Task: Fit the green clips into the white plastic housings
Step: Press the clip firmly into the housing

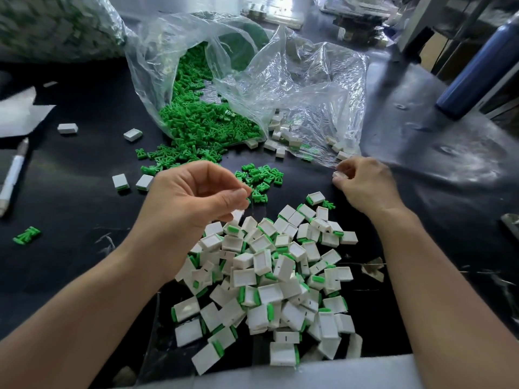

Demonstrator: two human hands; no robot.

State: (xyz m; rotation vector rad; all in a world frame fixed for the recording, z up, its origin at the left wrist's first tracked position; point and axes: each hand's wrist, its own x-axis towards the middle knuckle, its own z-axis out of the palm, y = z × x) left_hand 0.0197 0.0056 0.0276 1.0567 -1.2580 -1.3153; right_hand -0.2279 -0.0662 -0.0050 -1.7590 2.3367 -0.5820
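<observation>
— Where are the green clips point(207, 127)?

— Most spill from a clear plastic bag point(174, 66) lying open at about 11 o'clock from the hands, with a loose scatter point(259, 176) on the black counter point(70, 192) just beyond the left hand's fingertips.

— And the white housings point(283, 141)?

— Empty ones sit in and at the mouth of a second clear bag point(314, 88) at 1 o'clock. A big pile point(269, 276) of housings, many with a green clip showing at one edge, lies at 6 o'clock, between the two forearms.

— What is the left hand point(191, 203) doing?

— It hovers over the far edge of that pile, fingers curled and thumb close to forefinger. Something small and pale shows blurred under the fingers; I cannot tell whether the hand grips it.

— The right hand point(362, 181)?

— Loosely closed, pinching one white housing point(337, 174) at its fingertips, right at the lip of the second bag.

— Anything else around?

— A few stray housings point(132, 134) at 10 o'clock, a lone green clip point(26, 235) at 9 o'clock, a white pen point(12, 175) at the left edge, paper point(19, 113) beyond it, and a dark blue bottle point(477, 63) at 2 o'clock.
</observation>
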